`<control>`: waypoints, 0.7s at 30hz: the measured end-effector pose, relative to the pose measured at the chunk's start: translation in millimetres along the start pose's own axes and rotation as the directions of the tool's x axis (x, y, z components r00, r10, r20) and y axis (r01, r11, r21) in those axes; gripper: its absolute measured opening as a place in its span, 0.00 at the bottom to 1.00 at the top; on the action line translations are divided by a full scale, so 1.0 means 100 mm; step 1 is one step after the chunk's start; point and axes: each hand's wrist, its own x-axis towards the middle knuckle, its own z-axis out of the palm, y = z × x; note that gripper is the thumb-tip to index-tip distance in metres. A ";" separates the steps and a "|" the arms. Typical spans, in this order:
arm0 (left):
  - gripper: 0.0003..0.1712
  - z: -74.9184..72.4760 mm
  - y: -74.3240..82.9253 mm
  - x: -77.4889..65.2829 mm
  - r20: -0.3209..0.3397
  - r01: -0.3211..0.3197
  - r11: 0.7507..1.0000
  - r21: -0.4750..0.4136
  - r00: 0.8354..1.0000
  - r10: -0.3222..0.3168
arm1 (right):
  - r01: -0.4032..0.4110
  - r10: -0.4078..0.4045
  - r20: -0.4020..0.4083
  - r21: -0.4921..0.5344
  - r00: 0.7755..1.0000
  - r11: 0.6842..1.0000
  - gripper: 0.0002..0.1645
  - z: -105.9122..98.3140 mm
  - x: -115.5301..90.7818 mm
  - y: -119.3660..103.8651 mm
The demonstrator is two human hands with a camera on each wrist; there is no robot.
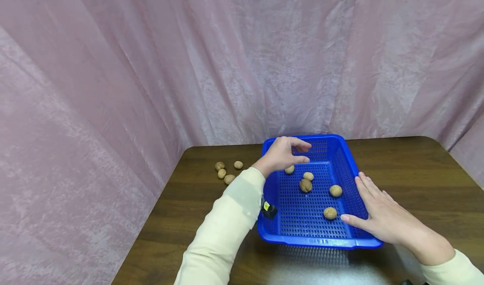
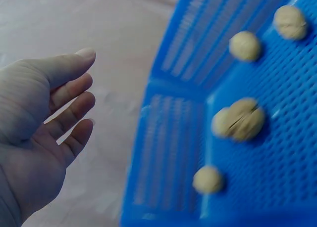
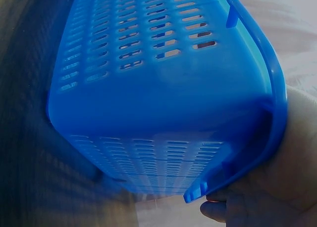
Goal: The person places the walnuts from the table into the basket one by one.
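Observation:
My left hand [image 1: 285, 152] hovers over the back left part of a blue plastic basket [image 1: 308, 242]. Its thumb and loosely bent fingers stand apart, and in the left wrist view nothing lies between them. Several walnuts sit on the basket's perforated floor, among them a larger brown walnut [image 1: 305, 185] and a paler walnut [image 1: 330, 213] near the right hand. Across the basket's right rim rests my right hand [image 1: 389, 215], fingers extended along it and thumb pointing inward. The right wrist view shows the basket's outer wall [image 3: 163, 98], with that hand partly hidden behind the rim.
Left of the basket, several more walnuts lie on the dark wooden table [image 1: 181, 218], including one walnut [image 1: 238, 165] toward the back and another walnut [image 1: 229, 179] close to the left forearm. A pink curtain [image 1: 242, 66] hangs behind the table and along its left side.

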 end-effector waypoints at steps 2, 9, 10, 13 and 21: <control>0.20 -0.18 -0.06 -0.07 -0.052 0.008 1.000 -0.021 0.999 -0.009 | -0.003 0.003 0.003 0.004 1.000 1.000 0.63 -0.01 0.00 0.00; 0.18 -0.71 -0.52 -0.48 -0.186 0.139 0.988 -0.071 0.971 -0.150 | -0.007 0.007 0.007 -0.003 1.000 1.000 0.65 -0.01 0.02 -0.03; 0.18 -0.77 -0.60 -0.56 -0.190 0.169 0.983 -0.075 0.965 -0.180 | -0.007 0.007 0.004 -0.006 1.000 1.000 0.65 -0.01 0.02 -0.04; 0.17 -0.90 -0.86 -0.80 -0.198 0.242 0.968 -0.070 0.948 -0.251 | -0.003 0.002 -0.004 -0.018 1.000 1.000 0.65 -0.01 0.03 -0.05; 0.16 -0.84 -1.50 -1.32 -0.232 0.402 0.914 -0.048 0.886 -0.402 | 0.022 -0.022 -0.018 -0.031 1.000 0.999 0.64 -0.01 0.07 -0.10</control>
